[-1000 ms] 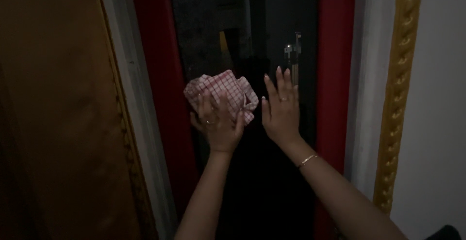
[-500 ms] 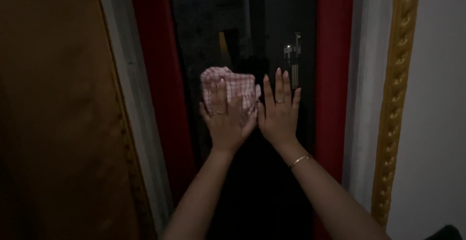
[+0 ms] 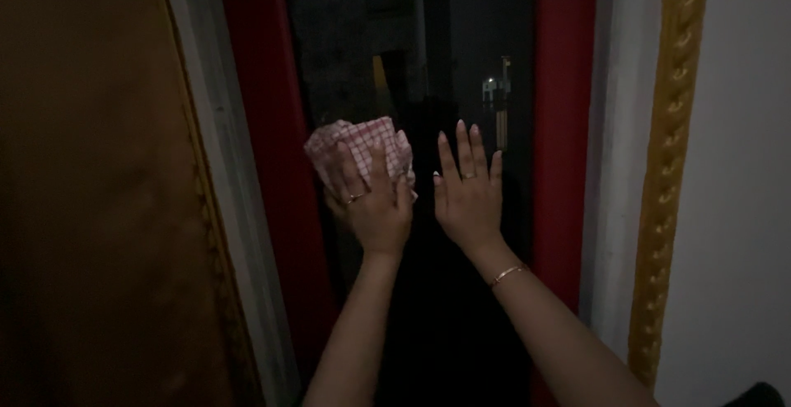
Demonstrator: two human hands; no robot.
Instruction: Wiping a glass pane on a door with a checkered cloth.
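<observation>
My left hand (image 3: 373, 201) presses a red-and-white checked cloth (image 3: 356, 145) flat against a tall dark mirror pane (image 3: 461, 61) set in a red frame (image 3: 272, 110). The cloth sits bunched under my fingers near the pane's left edge. My right hand (image 3: 468, 193) lies flat on the glass just to the right of it, fingers spread and pointing up, holding nothing. A thin bracelet (image 3: 507, 274) circles my right wrist, and both hands wear rings.
A brown-orange panel (image 3: 91, 193) fills the left side, edged by a pale strip (image 3: 222, 176). Right of the red frame runs a white border (image 3: 614, 143), a gold ornate moulding (image 3: 671, 168) and a pale wall (image 3: 746, 209). The light is dim.
My left hand slid the cloth right and up, then back left toward the red frame. My right hand stayed flat on the glass, shifting slightly left and down.
</observation>
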